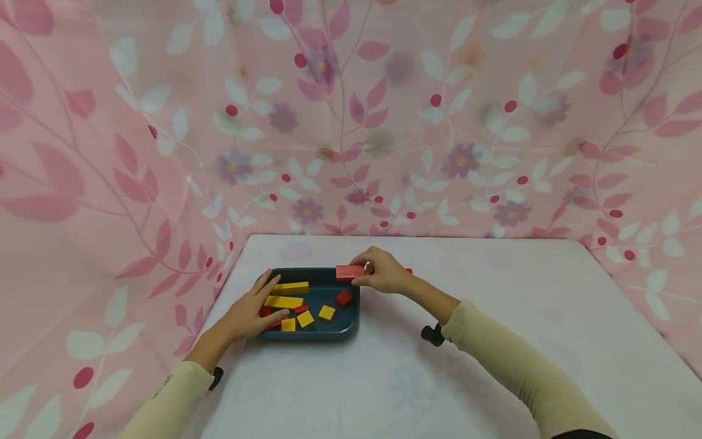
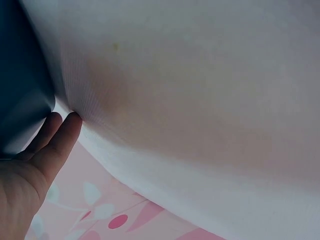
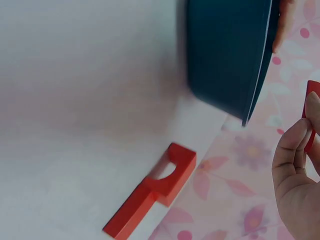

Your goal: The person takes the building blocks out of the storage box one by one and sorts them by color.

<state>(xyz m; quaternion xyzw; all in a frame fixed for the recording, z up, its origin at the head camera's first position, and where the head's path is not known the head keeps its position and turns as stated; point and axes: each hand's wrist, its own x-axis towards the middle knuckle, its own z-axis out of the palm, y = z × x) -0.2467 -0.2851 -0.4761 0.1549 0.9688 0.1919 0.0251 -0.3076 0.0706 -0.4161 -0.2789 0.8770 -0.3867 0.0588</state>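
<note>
My right hand (image 1: 384, 272) pinches a red rectangular block (image 1: 349, 272) between thumb and fingers, over the back right corner of a dark blue tray (image 1: 334, 335). In the right wrist view, the same red block (image 3: 307, 135) shows edge-on. At the tray's left end my left hand (image 1: 252, 311) rests with spread fingers, its thumb reaching over the inside. Straight fingers (image 2: 62, 145) touch the tray's outer wall (image 2: 25, 75) in the left wrist view. Inside lie long yellow blocks (image 1: 284, 302), several small yellow blocks (image 1: 326, 313) and red pieces, including a red cube (image 1: 343, 298).
Right of the tray, a red arch block (image 3: 182, 170) and a long red block (image 3: 130, 212) stand on the white-covered table (image 1: 466, 390). My right hand mostly hides them in the head view. A pink floral curtain (image 1: 406, 122) encloses the back and sides.
</note>
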